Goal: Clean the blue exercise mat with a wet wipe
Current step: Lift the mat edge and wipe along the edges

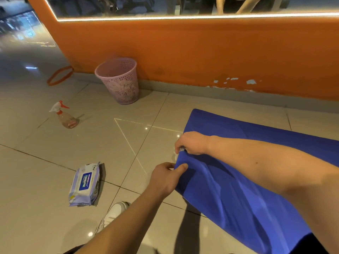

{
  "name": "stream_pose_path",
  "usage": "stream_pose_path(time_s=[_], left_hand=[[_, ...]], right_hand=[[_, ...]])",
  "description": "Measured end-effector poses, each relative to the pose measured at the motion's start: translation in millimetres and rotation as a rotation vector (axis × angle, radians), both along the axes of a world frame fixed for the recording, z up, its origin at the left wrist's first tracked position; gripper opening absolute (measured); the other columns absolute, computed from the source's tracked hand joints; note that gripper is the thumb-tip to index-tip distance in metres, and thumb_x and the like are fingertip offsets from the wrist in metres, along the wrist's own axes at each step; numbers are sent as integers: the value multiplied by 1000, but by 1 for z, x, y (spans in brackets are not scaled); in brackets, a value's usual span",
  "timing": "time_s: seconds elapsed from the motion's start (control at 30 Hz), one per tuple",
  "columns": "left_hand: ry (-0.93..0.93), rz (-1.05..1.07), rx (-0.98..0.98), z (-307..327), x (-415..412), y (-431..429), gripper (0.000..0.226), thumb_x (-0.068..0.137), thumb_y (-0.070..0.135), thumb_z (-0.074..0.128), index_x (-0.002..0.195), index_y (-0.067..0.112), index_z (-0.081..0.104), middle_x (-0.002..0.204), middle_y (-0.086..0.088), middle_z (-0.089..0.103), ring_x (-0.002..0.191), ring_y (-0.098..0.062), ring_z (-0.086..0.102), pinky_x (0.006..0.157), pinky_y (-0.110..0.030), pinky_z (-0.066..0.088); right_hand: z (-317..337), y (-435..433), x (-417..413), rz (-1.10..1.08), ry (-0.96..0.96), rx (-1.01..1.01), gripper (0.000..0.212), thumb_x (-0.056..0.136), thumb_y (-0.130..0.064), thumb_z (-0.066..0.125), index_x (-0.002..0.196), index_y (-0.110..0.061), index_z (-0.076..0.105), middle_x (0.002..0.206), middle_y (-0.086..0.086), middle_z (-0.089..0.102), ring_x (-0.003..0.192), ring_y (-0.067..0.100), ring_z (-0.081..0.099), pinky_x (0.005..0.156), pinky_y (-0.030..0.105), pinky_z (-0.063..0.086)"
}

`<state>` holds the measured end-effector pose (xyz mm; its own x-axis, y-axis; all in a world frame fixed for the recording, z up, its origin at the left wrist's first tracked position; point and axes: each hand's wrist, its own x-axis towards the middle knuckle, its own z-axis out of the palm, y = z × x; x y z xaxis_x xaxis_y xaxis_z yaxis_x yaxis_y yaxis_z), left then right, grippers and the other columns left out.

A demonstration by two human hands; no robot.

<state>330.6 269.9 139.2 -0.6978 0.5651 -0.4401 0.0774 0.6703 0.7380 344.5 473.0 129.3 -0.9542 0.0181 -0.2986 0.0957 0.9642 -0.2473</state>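
The blue exercise mat [244,143] lies on the tiled floor at the right, its left edge lifted and creased. My left hand [166,177] pinches that raised edge between thumb and fingers. Just above it, my right hand [190,143] grips the same edge, with a scrap of white wet wipe [177,155] showing under its fingers against the mat. A purple-and-white pack of wet wipes [84,185] lies flat on the floor to the left of my hands.
A pink perforated waste basket [119,80] stands against the orange wall. A clear spray bottle [64,115] with a red-and-white trigger sits on the floor at the left. An orange band [59,76] lies farther back. My white shoe [114,214] is below my left forearm.
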Motion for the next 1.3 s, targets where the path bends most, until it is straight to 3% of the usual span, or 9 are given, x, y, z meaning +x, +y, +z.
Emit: stream_pose_path(time_s=[0.13, 0.23, 0.43, 0.57, 0.63, 0.73, 0.87, 1.13, 1.3], left_hand=[[-28, -60, -98, -17, -22, 26, 44, 82, 52, 72, 93, 9, 71, 88, -3, 70, 77, -17, 65, 66, -30, 53], [79, -102, -132, -29, -30, 29, 35, 83, 43, 76, 91, 10, 72, 84, -4, 72, 77, -20, 67, 72, -33, 56], [195, -91, -12, -47, -20, 9, 16, 85, 33, 73, 89, 19, 70, 79, 13, 67, 71, -4, 61, 60, -15, 45], [225, -139, 27, -54, -23, 2, 13, 85, 33, 72, 94, 24, 70, 88, 16, 66, 80, -2, 62, 71, -20, 50], [228, -159, 51, -57, -23, 1, 12, 85, 33, 72, 94, 26, 68, 91, 15, 65, 83, -3, 62, 76, -26, 52], [245, -177, 82, -63, -20, -5, 10, 84, 32, 71, 91, 27, 67, 88, 12, 62, 82, -5, 59, 76, -29, 51], [318, -212, 134, -63, -20, -5, 6, 85, 32, 70, 89, 28, 68, 82, 14, 59, 80, -6, 56, 73, -24, 47], [235, -209, 78, -76, -29, -20, 12, 85, 33, 72, 96, 30, 68, 89, 17, 61, 84, -2, 59, 73, -19, 47], [104, -166, -28, -73, -34, 4, 37, 79, 42, 72, 113, 33, 61, 102, 20, 64, 88, 3, 61, 76, -14, 48]], right_hand=[[-15, -6, -5, 18, 25, -5, 43, 92, 4, 54, 120, -22, 72, 114, -4, 70, 103, 17, 62, 81, 30, 50], [-30, -5, -5, 29, 42, 11, 47, 91, 5, 54, 122, -26, 72, 116, -8, 70, 105, 15, 62, 81, 32, 52], [-48, 43, -16, -90, 94, 113, 35, 86, 1, 51, 99, -25, 70, 94, -5, 67, 92, 22, 60, 64, 31, 43], [-60, 39, -21, -59, 128, 51, 34, 89, 1, 51, 105, -21, 72, 108, -5, 71, 105, 22, 62, 82, 40, 54], [-59, 23, -17, 40, 114, -15, 39, 94, 1, 51, 115, -22, 73, 123, -8, 69, 115, 14, 57, 93, 33, 49], [-59, 19, -11, 211, 72, -34, 41, 97, 0, 49, 121, -23, 72, 129, -10, 65, 119, 11, 55, 93, 27, 44], [-58, 60, -24, 16, 71, 60, 52, 92, 3, 47, 124, -31, 68, 135, -16, 61, 121, 13, 57, 91, 31, 48], [-57, 63, -36, -4, 25, 44, 41, 95, -1, 45, 112, -26, 72, 120, -13, 62, 108, 15, 59, 92, 37, 51], [-59, 65, -31, 4, 75, 39, 40, 97, -4, 45, 112, -28, 72, 121, -13, 62, 108, 14, 59, 90, 37, 50]])
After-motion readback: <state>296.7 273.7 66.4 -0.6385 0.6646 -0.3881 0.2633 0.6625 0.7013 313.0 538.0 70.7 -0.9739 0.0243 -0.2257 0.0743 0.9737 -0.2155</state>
